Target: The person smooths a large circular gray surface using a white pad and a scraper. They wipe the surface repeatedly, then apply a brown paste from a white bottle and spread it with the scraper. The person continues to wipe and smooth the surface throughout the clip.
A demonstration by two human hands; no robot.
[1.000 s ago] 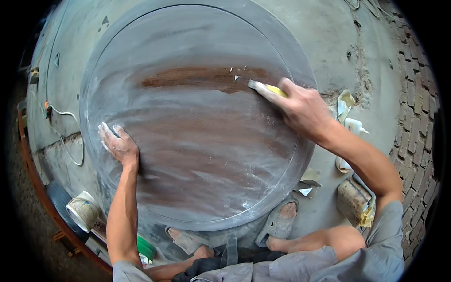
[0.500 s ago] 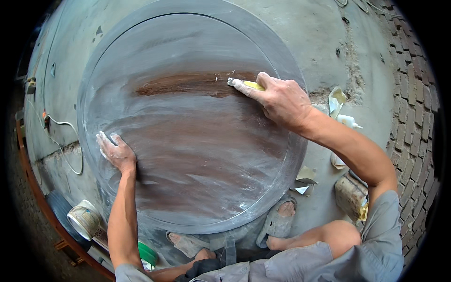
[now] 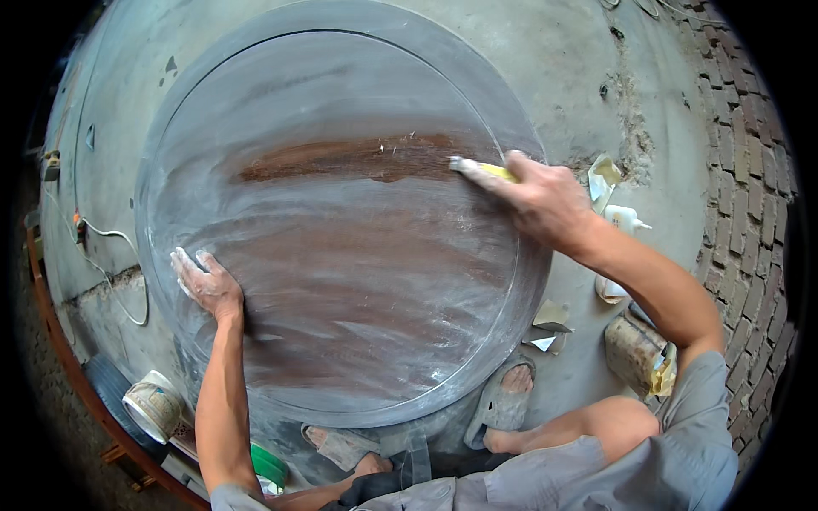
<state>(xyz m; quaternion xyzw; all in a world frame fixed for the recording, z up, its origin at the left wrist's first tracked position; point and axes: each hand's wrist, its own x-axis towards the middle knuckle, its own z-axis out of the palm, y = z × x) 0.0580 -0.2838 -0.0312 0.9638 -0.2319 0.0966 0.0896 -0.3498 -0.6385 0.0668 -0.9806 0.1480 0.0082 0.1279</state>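
Note:
A large round tabletop [image 3: 366,230], dusty grey with brown wood showing through, lies in front of me. Across its upper part runs a darker bare brown strip [image 3: 332,159] with a few pale flecks on it. My right hand [image 3: 550,200] grips a slim yellow-handled tool [image 3: 498,172] with a short metallic tip, the index finger laid along it. That tip is at the strip's right end. My left hand [image 3: 209,285], whitened with dust, rests flat near the tabletop's left edge, thumb apart from the fingers.
On the concrete at right are folded sandpaper pieces [image 3: 550,326], a white squeeze bottle [image 3: 622,219] and a worn rectangular can [image 3: 637,351]. A white bucket [image 3: 153,403] and a tire [image 3: 115,392] stand lower left. A white cable [image 3: 128,230] lies at left.
My right hand has moved to the right with the yellow-handled tool, from over the strip to its right end. My left hand stays in place on the tabletop.

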